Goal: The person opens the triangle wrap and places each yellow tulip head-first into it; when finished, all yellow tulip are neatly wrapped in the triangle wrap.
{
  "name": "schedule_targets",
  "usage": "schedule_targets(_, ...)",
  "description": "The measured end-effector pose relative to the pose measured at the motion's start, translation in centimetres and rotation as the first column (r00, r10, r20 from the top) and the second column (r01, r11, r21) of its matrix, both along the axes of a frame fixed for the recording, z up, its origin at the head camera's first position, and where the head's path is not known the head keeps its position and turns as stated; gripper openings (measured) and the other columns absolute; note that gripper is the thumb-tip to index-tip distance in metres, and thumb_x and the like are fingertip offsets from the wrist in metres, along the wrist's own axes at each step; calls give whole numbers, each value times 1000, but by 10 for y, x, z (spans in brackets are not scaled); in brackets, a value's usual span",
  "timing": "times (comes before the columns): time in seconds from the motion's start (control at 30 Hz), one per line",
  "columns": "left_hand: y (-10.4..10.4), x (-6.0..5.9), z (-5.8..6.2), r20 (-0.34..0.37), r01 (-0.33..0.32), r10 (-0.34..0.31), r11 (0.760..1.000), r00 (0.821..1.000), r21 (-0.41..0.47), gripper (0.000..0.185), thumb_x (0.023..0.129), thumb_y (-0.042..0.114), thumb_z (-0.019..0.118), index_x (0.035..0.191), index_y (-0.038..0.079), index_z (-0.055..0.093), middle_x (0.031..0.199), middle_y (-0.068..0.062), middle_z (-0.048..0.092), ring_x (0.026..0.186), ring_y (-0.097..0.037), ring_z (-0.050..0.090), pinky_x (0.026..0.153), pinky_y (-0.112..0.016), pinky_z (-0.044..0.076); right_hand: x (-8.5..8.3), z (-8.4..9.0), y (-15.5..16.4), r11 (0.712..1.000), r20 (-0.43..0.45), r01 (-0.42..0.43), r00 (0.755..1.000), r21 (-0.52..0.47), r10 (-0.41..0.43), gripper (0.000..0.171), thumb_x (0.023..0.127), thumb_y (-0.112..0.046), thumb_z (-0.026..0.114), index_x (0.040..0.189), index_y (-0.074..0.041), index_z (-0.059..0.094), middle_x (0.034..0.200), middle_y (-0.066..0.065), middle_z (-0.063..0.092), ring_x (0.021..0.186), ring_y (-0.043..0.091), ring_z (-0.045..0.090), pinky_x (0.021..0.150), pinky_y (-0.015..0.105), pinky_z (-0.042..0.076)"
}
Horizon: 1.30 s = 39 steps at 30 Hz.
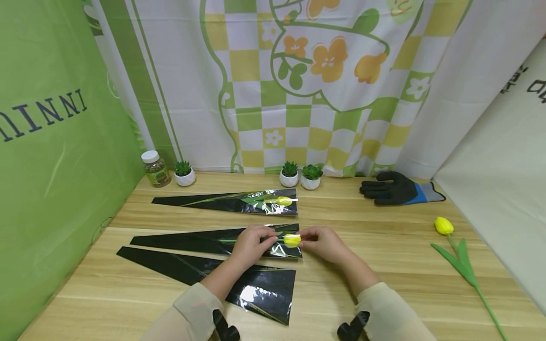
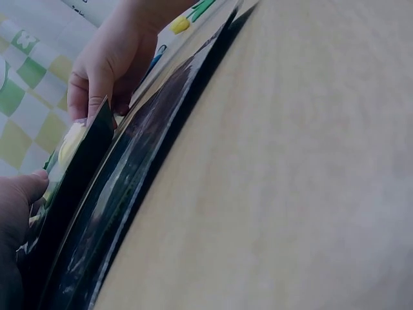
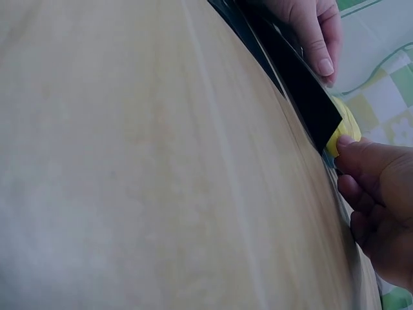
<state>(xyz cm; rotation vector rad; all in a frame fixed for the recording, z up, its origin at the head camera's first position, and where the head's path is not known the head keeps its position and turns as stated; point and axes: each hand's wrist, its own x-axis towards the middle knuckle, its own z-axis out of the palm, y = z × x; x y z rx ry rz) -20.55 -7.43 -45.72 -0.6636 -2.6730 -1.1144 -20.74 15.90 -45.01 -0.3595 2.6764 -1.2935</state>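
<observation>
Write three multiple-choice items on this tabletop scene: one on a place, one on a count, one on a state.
1. Where does the black glove lie?
A. on the table's far right
B. under the near sleeve
C. beside the jar

2. How many small potted plants stand by the backdrop?
A. one
B. three
C. five

3. What are the hands doing?
A. resting flat and idle
B. both gripping the glove
C. left hand holds the middle sleeve, right hand pinches the yellow tulip at its mouth

Answers: 1 A, it lies on the far right; 2 B, one left, two centre; 3 C, fingers meet at the bloom.
</observation>
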Motion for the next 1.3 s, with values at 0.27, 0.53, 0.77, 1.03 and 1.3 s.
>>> schedule_targets(0.27, 0, 2, 1, 27, -3, 4, 1000, 1000, -12, 16, 92, 23, 68, 102, 13, 78, 108, -4, 74, 106, -24, 66, 96, -45, 52, -1, -3, -8, 999, -20, 18, 1000, 37, -17, 21, 85, -19, 76, 102, -8, 76, 96, 4, 75, 89, 13, 65, 87, 37, 55)
schedule_targets(0.53, 0, 1, 2, 23, -5, 6, 1000, 1000, -11, 17, 91, 22, 69, 102, 12, 78, 108, -5, 74, 106, -25, 66, 95, -45, 53, -2, -2, -15, 997, -44, 31, 999, 69, -28, 17, 83, -21, 78, 96, -10, 77, 84, -1, 73, 78, 8, 61, 75, 29, 52)
schedule_targets(0.77, 1, 0, 3, 14, 2, -2, 1000, 1000, -24, 17, 91, 22, 70, 102, 12, 78, 108, -5, 74, 106, -25, 67, 96, -45, 52, -1, 0, -10, 995, -17, 62, 998, 74, -61, 18, 83, -20, 78, 99, -12, 77, 91, 1, 72, 85, 12, 62, 83, 35, 54)
schedule_targets(1.03, 0, -7, 2, 43, 17, -15, 999, 999, -43, 18, 91, 24, 69, 103, 13, 78, 113, -7, 73, 110, -27, 66, 99, -45, 51, 10, 11, 21, 995, -7, 87, 996, 42, -87, 22, 91, -16, 68, 111, -7, 72, 102, 5, 71, 93, 16, 62, 85, 35, 53)
schedule_targets(1.3, -2, -18, 2, 68, 17, -14, 998, 998, -57, 19, 92, 25, 68, 105, 14, 77, 115, -6, 73, 112, -26, 65, 100, -45, 51, 33, 23, 82, 991, -78, 124, 990, 59, -119, 27, 96, -15, 63, 118, -1, 67, 98, 7, 69, 84, 13, 56, 67, 22, 49)
